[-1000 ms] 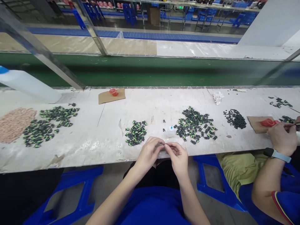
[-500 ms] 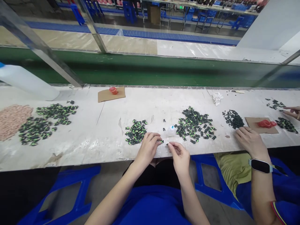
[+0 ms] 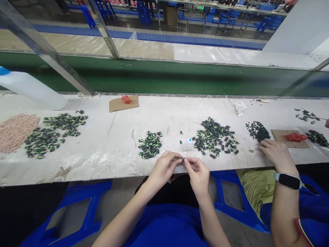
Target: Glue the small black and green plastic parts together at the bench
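Over the table's front edge, my left hand (image 3: 164,167) pinches a small black-and-green part (image 3: 182,159). My right hand (image 3: 197,171) meets it there, thumb and forefinger pinched at the part's right end; whatever tiny piece sits in that pinch is hidden by the fingers. Beyond my left hand lies a small pile of black-and-green parts (image 3: 150,144). A larger pile of similar parts (image 3: 214,135) spreads to the right of my right hand. Between the piles stands a small white bottle with a blue tip (image 3: 189,144), with two loose black pieces just left of it.
A co-worker's hand (image 3: 277,154) with a watch rests by a heap of small black pieces (image 3: 257,131) on the right. Red cups sit on cardboard (image 3: 117,105). At left are pink pieces (image 3: 17,132), more black-and-green parts (image 3: 42,142) and a large white bottle (image 3: 33,91).
My hands have come together: the part in my left hand and my right fingertips, apart before, now meet. The co-worker's far hand at the right edge has mostly withdrawn from view.
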`<state>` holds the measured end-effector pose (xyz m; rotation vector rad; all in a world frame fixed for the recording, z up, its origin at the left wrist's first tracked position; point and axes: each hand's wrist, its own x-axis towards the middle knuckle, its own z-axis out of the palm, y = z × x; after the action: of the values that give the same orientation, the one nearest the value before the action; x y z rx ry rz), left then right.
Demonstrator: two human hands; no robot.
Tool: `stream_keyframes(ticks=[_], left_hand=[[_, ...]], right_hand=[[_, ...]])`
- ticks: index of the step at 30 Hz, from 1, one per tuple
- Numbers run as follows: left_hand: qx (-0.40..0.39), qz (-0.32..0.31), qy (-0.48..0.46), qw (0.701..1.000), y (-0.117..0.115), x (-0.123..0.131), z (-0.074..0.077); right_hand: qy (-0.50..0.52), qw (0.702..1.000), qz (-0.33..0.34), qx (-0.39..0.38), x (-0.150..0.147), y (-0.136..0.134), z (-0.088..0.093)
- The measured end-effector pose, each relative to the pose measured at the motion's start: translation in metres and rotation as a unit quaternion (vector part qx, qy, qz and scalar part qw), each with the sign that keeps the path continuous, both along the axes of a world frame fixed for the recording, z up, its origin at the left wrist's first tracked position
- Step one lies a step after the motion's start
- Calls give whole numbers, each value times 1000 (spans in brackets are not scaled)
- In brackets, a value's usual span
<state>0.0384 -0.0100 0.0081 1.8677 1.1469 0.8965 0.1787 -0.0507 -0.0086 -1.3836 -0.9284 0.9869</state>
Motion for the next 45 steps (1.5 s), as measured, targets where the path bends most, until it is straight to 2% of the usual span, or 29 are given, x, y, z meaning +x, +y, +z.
stream_keyframes(ticks=[6,13,18,22,29,38,42,45], left_hand=[[-68,5,-52,996,-6,-3,15],[-42,52,-93,993,-16,3,35],[-62,56,-109,990,-18,6,40],[-49,69,-115,990,-19,8,41],[0,38,-102,994,-21,10,49],[79,40,-85,993,-28,13,53],[127,49,-74,988,-31,16,51],[130,31,-69,989,-30,17,46]], right_hand=[[-85,992,-11,96,2,-4,7],[-66,981,-35,179,0,-4,10],[-98,969,-29,227,3,-6,11],[-119,968,-11,219,6,-9,15],[-110,970,28,215,14,-13,18],[-9,968,32,247,8,-7,22],[7,969,38,246,8,-7,21],[16,976,38,215,12,-8,16]])
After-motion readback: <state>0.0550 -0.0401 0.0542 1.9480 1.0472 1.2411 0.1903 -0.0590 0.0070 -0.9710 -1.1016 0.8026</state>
